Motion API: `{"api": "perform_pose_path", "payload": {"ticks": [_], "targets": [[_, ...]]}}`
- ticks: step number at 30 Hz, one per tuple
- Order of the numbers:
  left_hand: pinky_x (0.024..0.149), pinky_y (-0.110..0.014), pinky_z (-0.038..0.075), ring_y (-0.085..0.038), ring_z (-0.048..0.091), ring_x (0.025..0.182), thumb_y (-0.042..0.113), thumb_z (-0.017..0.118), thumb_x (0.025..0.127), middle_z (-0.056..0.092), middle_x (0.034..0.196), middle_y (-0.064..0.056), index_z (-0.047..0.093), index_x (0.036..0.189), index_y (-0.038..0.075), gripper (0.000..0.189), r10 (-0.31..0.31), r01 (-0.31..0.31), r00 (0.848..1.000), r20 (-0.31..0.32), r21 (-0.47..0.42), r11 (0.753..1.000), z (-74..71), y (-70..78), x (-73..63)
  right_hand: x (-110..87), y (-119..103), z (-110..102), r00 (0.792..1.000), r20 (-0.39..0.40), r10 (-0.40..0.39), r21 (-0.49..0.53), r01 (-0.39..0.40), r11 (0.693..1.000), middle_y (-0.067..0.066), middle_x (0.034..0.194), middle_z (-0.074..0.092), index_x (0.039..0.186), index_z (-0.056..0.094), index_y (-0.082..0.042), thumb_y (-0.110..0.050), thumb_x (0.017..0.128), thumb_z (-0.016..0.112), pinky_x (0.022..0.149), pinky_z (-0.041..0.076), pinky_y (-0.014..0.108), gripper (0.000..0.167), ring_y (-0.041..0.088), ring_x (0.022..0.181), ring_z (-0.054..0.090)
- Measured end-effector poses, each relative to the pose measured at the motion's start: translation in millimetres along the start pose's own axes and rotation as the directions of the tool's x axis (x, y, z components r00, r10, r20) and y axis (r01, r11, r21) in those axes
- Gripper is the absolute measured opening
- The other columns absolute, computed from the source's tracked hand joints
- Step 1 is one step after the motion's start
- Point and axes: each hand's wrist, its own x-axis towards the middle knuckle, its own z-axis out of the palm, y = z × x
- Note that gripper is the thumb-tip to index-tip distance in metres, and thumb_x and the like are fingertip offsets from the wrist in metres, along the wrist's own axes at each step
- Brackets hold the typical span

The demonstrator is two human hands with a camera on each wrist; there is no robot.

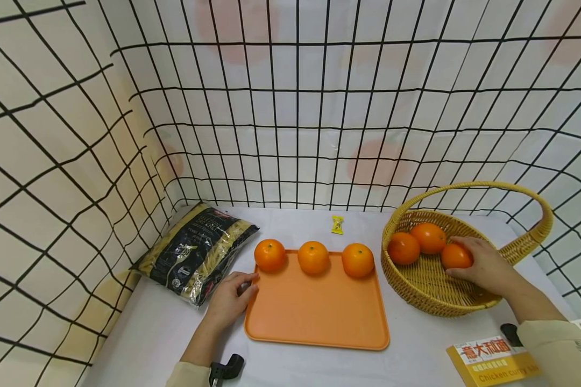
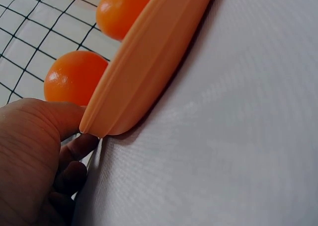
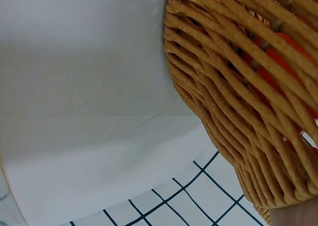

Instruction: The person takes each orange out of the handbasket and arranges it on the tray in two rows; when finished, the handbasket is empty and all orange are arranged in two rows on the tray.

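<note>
My right hand reaches into a wicker basket and grips an orange at its right side. Two more oranges, one left and one behind, lie in the basket. The right wrist view shows mostly the basket's woven wall, which hides the fingers. With thumb and fingers my left hand pinches the left rim of an orange tray. Along the tray's far edge sit three oranges: left, middle and right.
A clear-and-black bag of pasta lies left of the tray. Behind the tray is a small yellow wrapped candy. A yellow box lies at the front right, partly under the right sleeve. Black wire grid stands around the table.
</note>
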Motion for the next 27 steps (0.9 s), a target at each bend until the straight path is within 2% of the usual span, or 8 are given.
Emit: {"api": "perform_pose_path", "payload": {"ticks": [18, 27], "targets": [[0.077, -0.027, 0.044, -0.009, 0.056, 0.087, 0.022, 0.074, 0.093, 0.071, 0.112, 0.004, 0.076, 0.121, 0.021, 0.028, 0.001, -0.001, 1.000, 0.006, 0.011, 1.000, 1.6, -1.7, 0.7, -0.3, 0.8, 2.7, 1.000, -0.010, 0.007, -0.010, -0.008, 1.000, 0.044, 0.147, 0.028, 0.152, 0.033, 0.005, -0.044, 0.086, 0.079, 0.097, 0.035, 0.079, 0.094, 0.063, 0.125, 0.037], [0.079, -0.029, 0.047, -0.010, 0.059, 0.090, 0.022, 0.075, 0.093, 0.071, 0.113, 0.003, 0.076, 0.121, 0.021, 0.028, -0.007, 0.007, 1.000, 0.001, 0.015, 1.000, 1.0, -0.1, 0.5, -0.4, -0.6, 2.1, 1.000, -0.015, 0.005, -0.012, -0.005, 1.000, 0.041, 0.146, 0.030, 0.149, 0.037, 0.005, -0.040, 0.088, 0.079, 0.098, 0.035, 0.079, 0.087, 0.061, 0.124, 0.038]]}}
